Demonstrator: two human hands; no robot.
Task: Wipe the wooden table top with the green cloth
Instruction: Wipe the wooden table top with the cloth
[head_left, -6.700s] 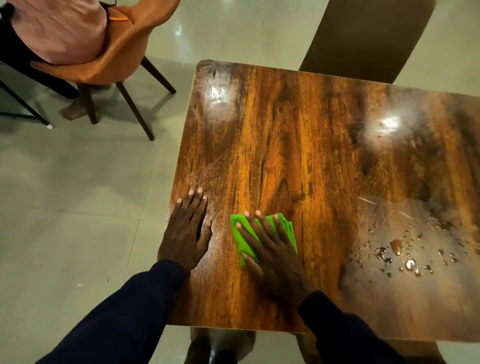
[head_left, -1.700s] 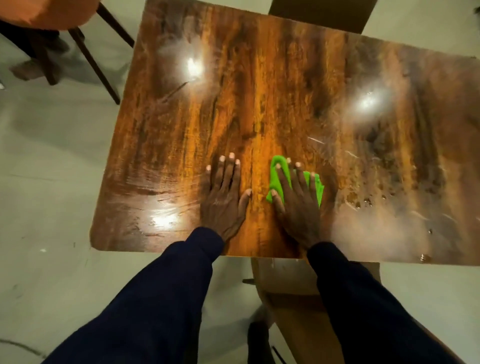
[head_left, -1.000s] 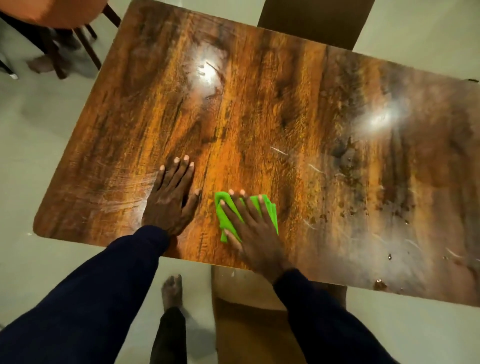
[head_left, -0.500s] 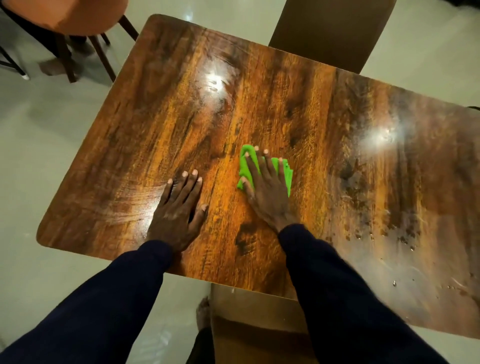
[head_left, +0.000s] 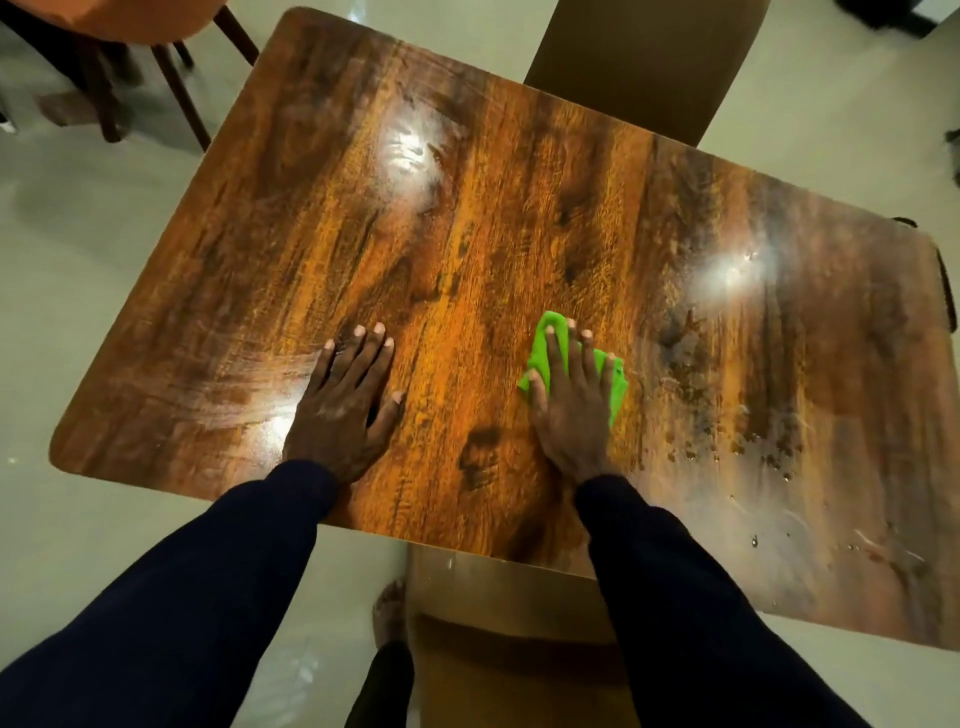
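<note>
Soft, light green cloth (head_left: 540, 358) may bunch; the right hand (head_left: 571, 415) presses its middle flat with spread fingers (head_left: 574, 353), droplets (head_left: 769, 452) at three o'clock.

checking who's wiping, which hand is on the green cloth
The right hand presses flat on the green cloth; the left hand rests on the bare wooden table top.

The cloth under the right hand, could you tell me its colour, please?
Bright green cloth, seen clearly in the head view.

Covering most of green cloth (head_left: 541, 358) under right hand (head_left: 571, 410); cropping table (head_left: 467, 208) corner at 4 o'clock, orange chair (head_left: 130, 21) at 11 o'clock.
</note>
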